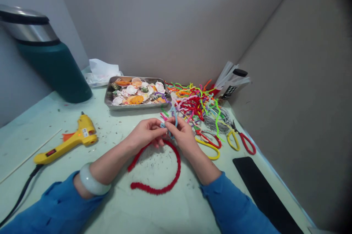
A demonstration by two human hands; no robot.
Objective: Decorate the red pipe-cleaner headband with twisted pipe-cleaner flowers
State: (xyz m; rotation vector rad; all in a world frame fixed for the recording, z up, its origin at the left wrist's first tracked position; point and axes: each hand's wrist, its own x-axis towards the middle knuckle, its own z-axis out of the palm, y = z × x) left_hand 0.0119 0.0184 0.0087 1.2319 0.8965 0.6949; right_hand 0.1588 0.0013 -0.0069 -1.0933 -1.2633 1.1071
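Observation:
Between my two hands is a light blue pipe cleaner (176, 114), one end standing up above the fingers and the rest bunched at the fingertips. My left hand (150, 131) pinches it from the left, while my right hand (180, 131) grips it from the right with thumb and fingers closed. Part of the blue piece is hidden behind the fingers. Below my hands, a red twisted pipe cleaner ring (178, 168) lies on the table, curved into an open loop with a gap at its left.
Behind my hands stand a metal tray (132, 107) of seashells and a heap of coloured pipe cleaners (192, 104). Scissors (210, 151) and a black strip (264, 190) lie right; a yellow glue gun (68, 142) and a green bottle (60, 69) are left.

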